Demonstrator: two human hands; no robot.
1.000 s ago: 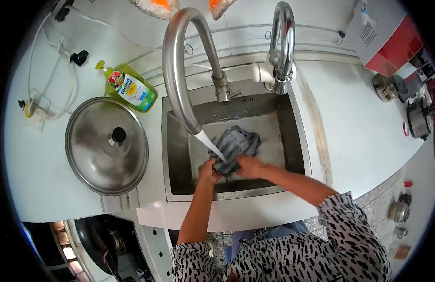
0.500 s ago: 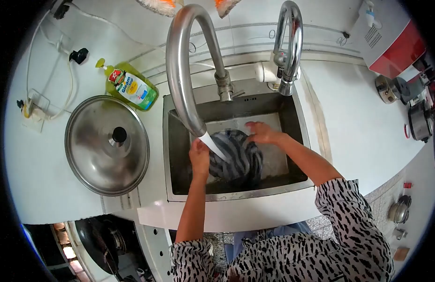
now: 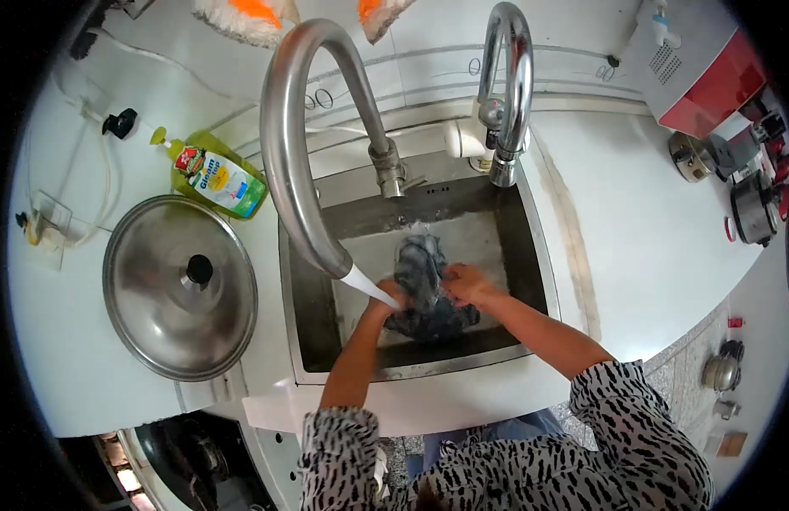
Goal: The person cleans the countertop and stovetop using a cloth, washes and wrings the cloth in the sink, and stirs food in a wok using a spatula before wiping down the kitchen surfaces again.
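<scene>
A wet grey-and-black striped cloth [image 3: 424, 268] lies bunched up in the steel sink [image 3: 518, 247]. My left hand [image 3: 386, 296] grips its left side, right under the running water, which partly hides the fingers. On the cloth's right side my right hand [image 3: 467, 285] is closed with curled fingers, slightly blurred. Water pours from the large curved faucet [image 3: 279, 153] onto my left hand and the cloth's edge.
A second chrome faucet [image 3: 515, 94] stands behind the sink's right corner. To the left are a large pot lid [image 3: 164, 289] and a green dish soap bottle [image 3: 220, 179]. A pot [image 3: 754, 209] and a red-sided appliance [image 3: 714, 81] stand far right.
The cloth, spread wide before, is now bunched narrower between my hands. My right hand has moved down onto it, and my left hand has shifted right and lower. The view has shifted slightly.
</scene>
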